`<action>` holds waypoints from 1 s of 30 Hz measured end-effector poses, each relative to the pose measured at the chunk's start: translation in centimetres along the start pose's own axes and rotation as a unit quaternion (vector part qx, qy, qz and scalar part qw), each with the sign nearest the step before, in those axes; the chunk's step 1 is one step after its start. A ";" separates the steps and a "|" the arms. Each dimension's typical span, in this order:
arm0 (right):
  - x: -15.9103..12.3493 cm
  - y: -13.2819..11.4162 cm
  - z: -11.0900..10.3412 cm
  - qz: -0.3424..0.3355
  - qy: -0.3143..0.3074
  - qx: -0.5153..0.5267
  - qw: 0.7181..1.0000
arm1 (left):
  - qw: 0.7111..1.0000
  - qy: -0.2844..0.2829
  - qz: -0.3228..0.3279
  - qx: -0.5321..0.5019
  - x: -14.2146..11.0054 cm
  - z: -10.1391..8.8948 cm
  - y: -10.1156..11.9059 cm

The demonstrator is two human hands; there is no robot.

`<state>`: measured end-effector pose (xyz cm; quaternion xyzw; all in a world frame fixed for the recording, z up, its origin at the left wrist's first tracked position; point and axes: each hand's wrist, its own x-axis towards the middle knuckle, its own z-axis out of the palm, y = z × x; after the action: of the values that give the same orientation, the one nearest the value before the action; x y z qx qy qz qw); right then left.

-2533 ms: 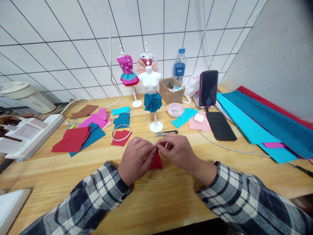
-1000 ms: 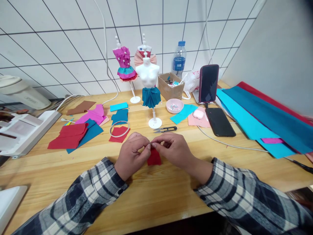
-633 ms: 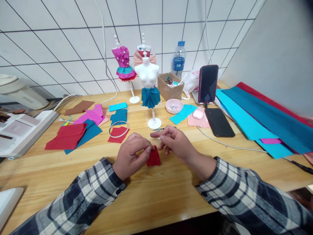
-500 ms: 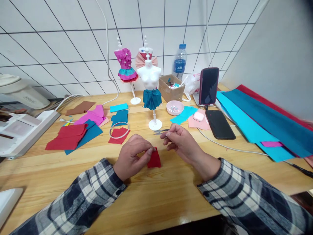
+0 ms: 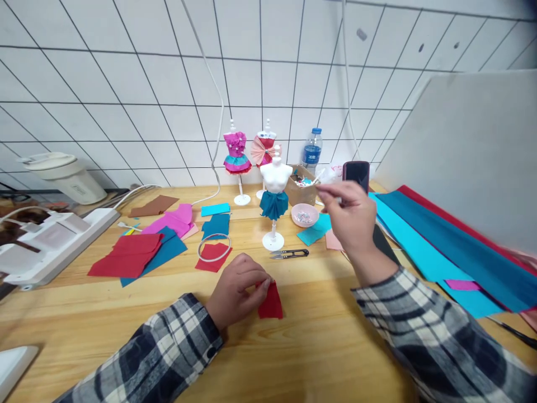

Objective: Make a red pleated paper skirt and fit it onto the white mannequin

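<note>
My left hand (image 5: 242, 291) pinches the top edge of a small piece of red fabric (image 5: 272, 302), which hangs down to the tabletop. My right hand (image 5: 351, 221) is raised to the right, thumb and forefinger pressed together; whatever they hold is too small to make out. Between the hands and a white mini mannequin (image 5: 277, 178) in a teal skirt (image 5: 274, 205) lie dark thread snips (image 5: 290, 254). A silver ring (image 5: 214, 248) rests on another red piece (image 5: 212, 266), left of the mannequin.
Two dressed mannequins (image 5: 237, 154) stand behind, near a cardboard box (image 5: 302, 194), a water bottle (image 5: 311, 151) and a pink bowl of beads (image 5: 305, 215). Fabric pieces (image 5: 126, 254) and a white power strip (image 5: 59, 246) lie left. Long fabric strips (image 5: 444, 240) lie right; my right hand partly hides a phone (image 5: 356, 172).
My right hand has moved up and to the right, away from the left hand and the red fabric. The left hand keeps its pinch. The camera view has tilted upward.
</note>
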<state>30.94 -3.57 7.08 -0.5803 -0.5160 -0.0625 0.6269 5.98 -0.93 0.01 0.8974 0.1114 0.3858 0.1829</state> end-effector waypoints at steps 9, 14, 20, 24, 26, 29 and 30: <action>8.4 6.1 4.1 -0.096 -0.149 -0.317 0.932 | 1.000 -0.007 0.025 0.016 -0.5 -0.1 0.0; 6.1 4.9 2.9 -0.031 -0.005 -0.228 0.973 | 1.000 -0.001 0.019 0.019 -0.6 -0.5 -0.1; -6.3 -0.5 1.4 0.061 -0.117 0.060 0.989 | 0.998 0.042 0.051 0.005 -1.0 -0.4 0.2; -11.4 -2.9 1.7 0.149 -0.296 0.174 0.927 | 0.997 0.055 0.047 0.016 -1.1 -0.3 0.4; -11.9 -3.5 1.9 0.200 -0.309 0.217 0.904 | 0.997 0.059 0.045 0.022 -1.0 -0.3 0.5; -11.7 -3.7 2.3 0.258 -0.312 0.249 0.880 | 0.997 0.056 0.053 0.024 -0.8 -0.3 0.6; -11.6 -3.8 2.3 0.266 -0.309 0.251 0.878 | 0.997 0.051 0.055 0.022 -0.8 -0.3 0.6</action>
<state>21.73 -8.98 0.75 -0.5087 -0.5082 0.4210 0.5529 5.25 -1.70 -0.05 0.8849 0.0794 0.4385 0.1358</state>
